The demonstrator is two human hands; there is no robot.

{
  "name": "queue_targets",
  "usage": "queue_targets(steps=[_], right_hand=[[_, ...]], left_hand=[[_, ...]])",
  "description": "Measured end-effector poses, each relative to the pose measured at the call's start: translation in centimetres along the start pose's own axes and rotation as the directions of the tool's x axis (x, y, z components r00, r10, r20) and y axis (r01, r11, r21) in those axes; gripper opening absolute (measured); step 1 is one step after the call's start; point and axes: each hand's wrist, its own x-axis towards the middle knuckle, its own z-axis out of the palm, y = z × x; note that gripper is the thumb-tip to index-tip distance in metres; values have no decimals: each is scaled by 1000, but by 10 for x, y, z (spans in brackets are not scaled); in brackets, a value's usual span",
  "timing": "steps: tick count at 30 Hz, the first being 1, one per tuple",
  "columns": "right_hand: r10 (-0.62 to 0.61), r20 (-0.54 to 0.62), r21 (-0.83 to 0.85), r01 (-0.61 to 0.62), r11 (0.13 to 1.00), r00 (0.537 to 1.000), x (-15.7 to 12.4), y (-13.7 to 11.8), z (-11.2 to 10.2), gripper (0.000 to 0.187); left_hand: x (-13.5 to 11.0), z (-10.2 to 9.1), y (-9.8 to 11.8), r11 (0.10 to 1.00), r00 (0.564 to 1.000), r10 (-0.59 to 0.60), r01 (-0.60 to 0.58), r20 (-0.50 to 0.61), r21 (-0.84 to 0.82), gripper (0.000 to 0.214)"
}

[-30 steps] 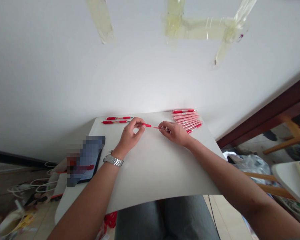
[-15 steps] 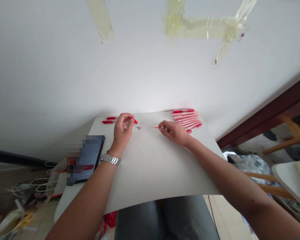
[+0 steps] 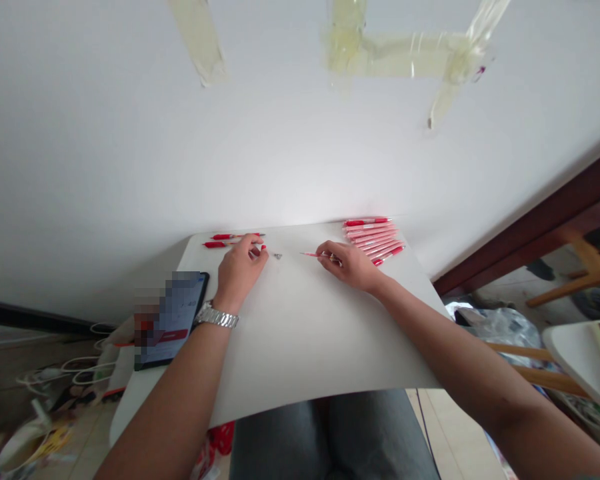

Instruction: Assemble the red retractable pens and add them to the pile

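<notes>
Left hand (image 3: 241, 268): I'm pinching a red grip (image 3: 263, 247), near two pens (image 3: 223, 237).
Right hand (image 3: 349, 264): I've got a barrel (image 3: 336, 259) clasped, refill (image 3: 309, 254) poking out leftward.
Silvery bit (image 3: 279, 256): there, on the table (image 3: 300, 333) between my hands, nearer the left.

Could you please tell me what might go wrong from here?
The tiny shiny part lies loose on the white table between the hands, so a brush of the left hand might send it rolling away. The thin red refill pokes out bare from the right hand and could get bent or leave a mark. The left hand might also nudge the two pens close to it.
</notes>
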Motion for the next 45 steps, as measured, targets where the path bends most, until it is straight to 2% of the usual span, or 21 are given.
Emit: queue_targets(steps=[5, 15, 23, 32, 36, 40, 45], right_hand=[[3, -3, -3, -3, 1000, 1000, 0, 0, 0, 16], [18, -1, 8, -18, 1000, 1000, 0, 0, 2, 15], [11, 8, -1, -11, 1000, 1000, 0, 0, 1, 15], [10, 1, -4, -10, 1000, 1000, 0, 1, 1, 17], [8, 2, -4, -8, 1000, 1000, 0, 1, 1, 17], [12, 6, 3, -12, 1000, 1000, 0, -1, 0, 17], [15, 11, 20, -15, 1000, 1000, 0, -1, 0, 17]], left_hand=[[0, 2, -1, 999, 998, 25, -27, 61, 36, 15], [1, 6, -7, 999, 998, 48, -49, 29, 23, 20], [1, 6, -7, 999, 1000, -1, 0, 26, 33, 21], [0, 5, -5, 1000, 1000, -4, 4, 6, 15, 18], [2, 7, -5, 995, 996, 51, -57, -69, -81, 18], [3, 6, 0, 953, 979, 160, -188, -129, -238, 20], [-3, 4, 12, 902, 957, 286, -289, -57, -322, 26]])
